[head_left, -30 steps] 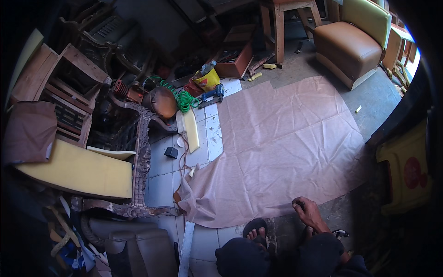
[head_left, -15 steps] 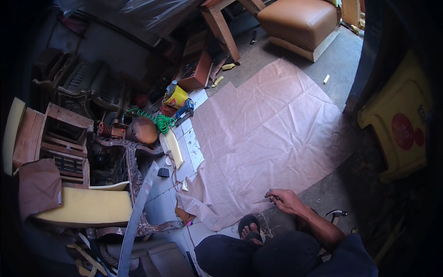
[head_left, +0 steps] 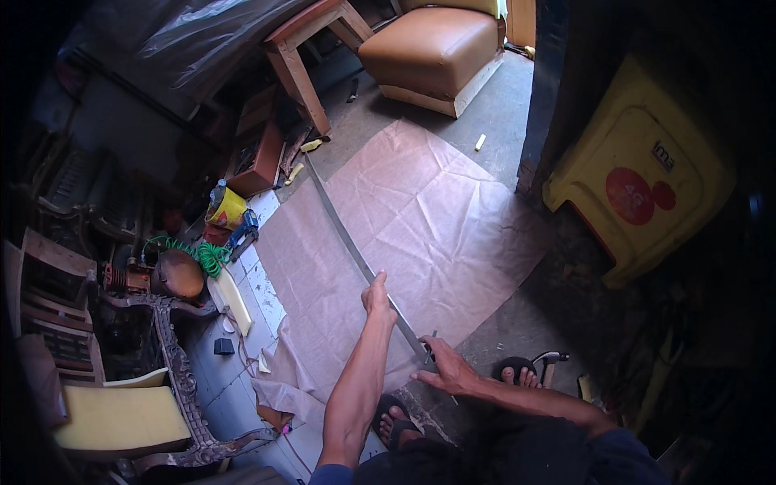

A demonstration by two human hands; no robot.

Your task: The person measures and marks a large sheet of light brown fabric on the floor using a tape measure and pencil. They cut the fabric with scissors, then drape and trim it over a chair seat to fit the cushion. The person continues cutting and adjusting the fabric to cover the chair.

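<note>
While the left hand (head_left: 377,297) grips a long metal strip (head_left: 343,234), the right hand (head_left: 449,369) is at its near end.
Left fingers wrap the strip, which stretches diagonally over pinkish cloth (head_left: 453,242) on the floor (head_left: 505,160); whether the right fingers hold anything, I cannot tell.

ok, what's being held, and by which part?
Long metal straightedge: the left hand grips it partway along, toward its near end. The right hand is at that end; its grip can't be told.
</note>
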